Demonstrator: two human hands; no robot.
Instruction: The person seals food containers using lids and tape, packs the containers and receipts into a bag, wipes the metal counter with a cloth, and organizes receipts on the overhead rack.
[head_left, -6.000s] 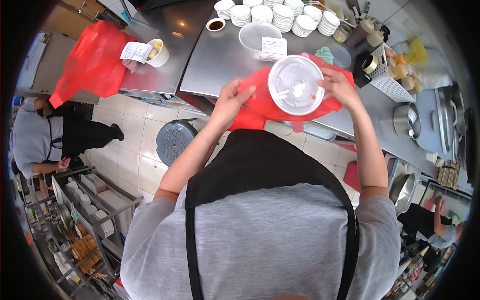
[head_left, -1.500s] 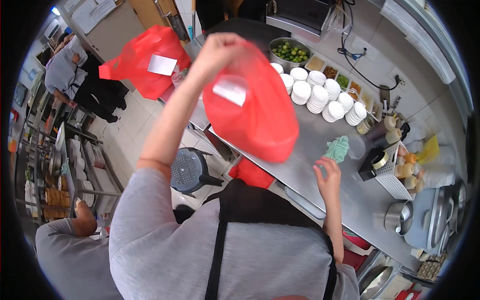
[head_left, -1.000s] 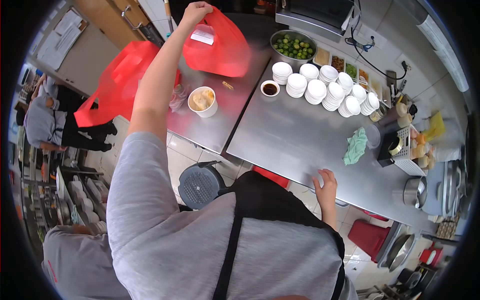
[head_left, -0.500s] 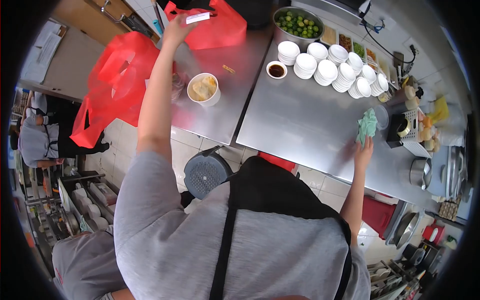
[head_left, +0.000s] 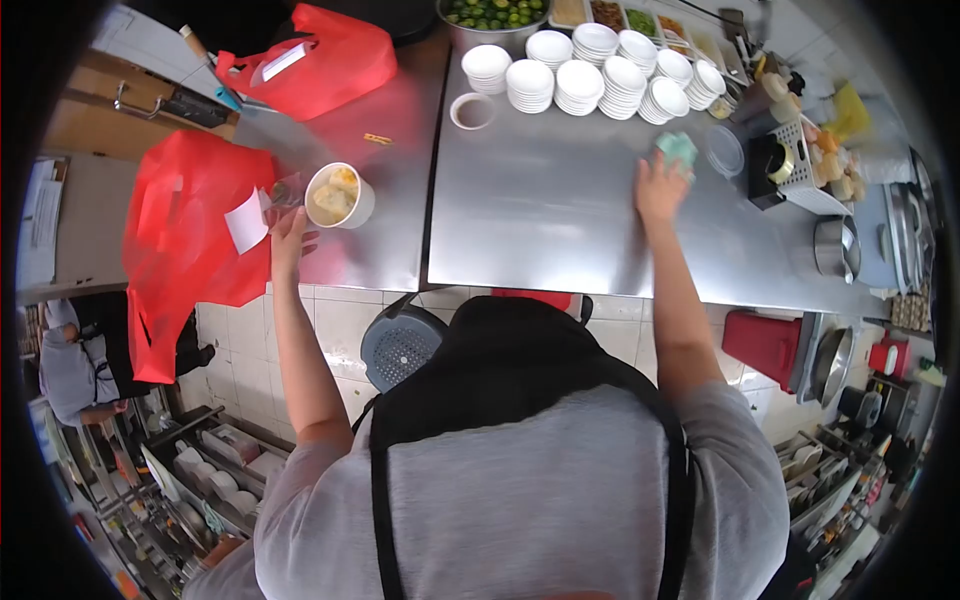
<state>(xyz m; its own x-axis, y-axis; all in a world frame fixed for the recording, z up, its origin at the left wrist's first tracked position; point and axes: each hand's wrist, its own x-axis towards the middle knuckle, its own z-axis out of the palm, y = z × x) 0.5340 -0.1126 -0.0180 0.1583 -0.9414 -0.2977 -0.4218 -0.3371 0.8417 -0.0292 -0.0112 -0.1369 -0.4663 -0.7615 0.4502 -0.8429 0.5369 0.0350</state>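
My left hand [head_left: 289, 240] is at the counter's left part, fingers apart, right beside a white paper cup [head_left: 362, 205] of pale, yellowish food. A white paper slip [head_left: 246, 221] on the large red bag [head_left: 190, 215] lies close to its fingertips; whether they touch cannot be made out. Under my right hand [head_left: 660, 188], a pale green cloth [head_left: 677, 150] is bunched against the steel counter [head_left: 540, 220]. Farther back stands a second red bag [head_left: 345, 70] with a white slip [head_left: 284, 62] by its handles.
Stacks of small white dishes [head_left: 578, 85] line the counter's back, near a dish of dark sauce [head_left: 472, 111] and a metal bowl of green citrus [head_left: 495, 40]. At right are a clear lid [head_left: 725, 150], a white basket [head_left: 810, 165] and a metal pot [head_left: 835, 247]. A grey stool [head_left: 402, 345] stands below.
My left hand has come back from the rear red bag, leaving the slip there, to beside the cup. My right hand has pushed the green cloth toward the dish stacks. The view has shifted.
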